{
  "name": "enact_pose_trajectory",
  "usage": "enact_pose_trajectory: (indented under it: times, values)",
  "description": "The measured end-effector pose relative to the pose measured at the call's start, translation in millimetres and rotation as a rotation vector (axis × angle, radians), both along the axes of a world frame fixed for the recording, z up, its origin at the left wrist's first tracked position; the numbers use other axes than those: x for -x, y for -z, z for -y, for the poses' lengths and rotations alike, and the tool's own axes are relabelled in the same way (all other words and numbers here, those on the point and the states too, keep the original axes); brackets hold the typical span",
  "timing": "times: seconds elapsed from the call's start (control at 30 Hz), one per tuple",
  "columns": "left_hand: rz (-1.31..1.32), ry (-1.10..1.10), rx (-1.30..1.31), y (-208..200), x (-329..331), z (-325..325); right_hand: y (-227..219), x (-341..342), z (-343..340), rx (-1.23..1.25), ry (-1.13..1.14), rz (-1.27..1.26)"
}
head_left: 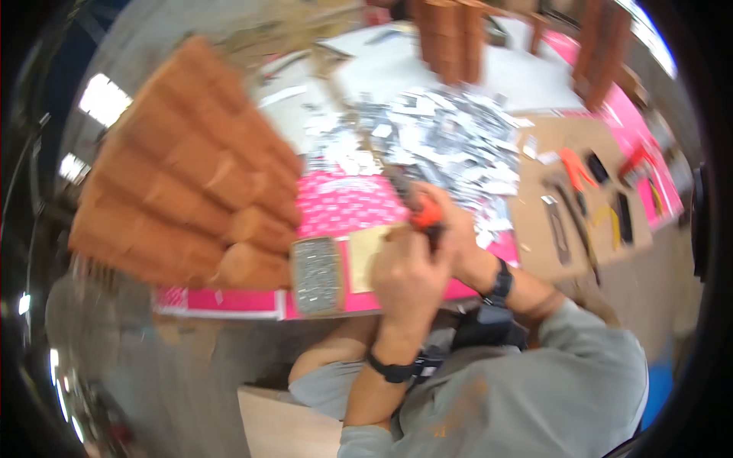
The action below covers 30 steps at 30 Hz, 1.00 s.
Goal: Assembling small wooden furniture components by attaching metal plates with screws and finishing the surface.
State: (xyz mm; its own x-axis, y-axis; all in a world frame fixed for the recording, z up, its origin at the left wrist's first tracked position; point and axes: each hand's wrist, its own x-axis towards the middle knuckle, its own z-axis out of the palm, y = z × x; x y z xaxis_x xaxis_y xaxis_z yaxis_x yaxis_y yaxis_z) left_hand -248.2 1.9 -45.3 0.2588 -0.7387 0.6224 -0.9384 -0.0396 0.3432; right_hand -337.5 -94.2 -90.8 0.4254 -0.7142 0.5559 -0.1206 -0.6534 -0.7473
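My left hand [412, 271] and my right hand [456, 233] are close together over the near part of the table. The right hand is closed around a tool with an orange-and-black handle [427, 212], its dark narrow end pointing away to the upper left. Motion blur hides its exact kind. My left hand is closed just in front of it, and whatever its fingers hold cannot be made out. Beyond the hands spreads a heap of small silvery flat pieces [450, 141]. Nearest on the left are a yellowish pad [365, 259] and an open box of small grey metal bits [316, 275].
A large stack of ridged orange-brown pieces [191, 175] takes up the left side. More brown bundles [453, 42] stand at the back. On the right, a cardboard sheet [534, 229] bears orange-handled pliers [576, 172], a flat metal strip [557, 229] and several other tools.
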Motion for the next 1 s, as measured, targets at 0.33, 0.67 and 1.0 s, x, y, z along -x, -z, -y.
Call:
enact_pose_trajectory:
  times: [0.33, 0.67, 1.0]
  values:
    - [-0.015, -0.067, 0.025, 10.2, 26.4, 18.8, 33.0, 17.2, 16.6, -0.018, 0.255, 0.006]
    - [-0.782, 0.199, 0.265, 15.5, 42.7, 28.6, 37.1, 20.1, 31.3, 0.019, 0.181, 0.144]
    - [-0.271, 0.177, -0.036, 38.5, -54.6, -30.0, -16.5, 28.2, 21.9, -0.406, -0.093, 0.072]
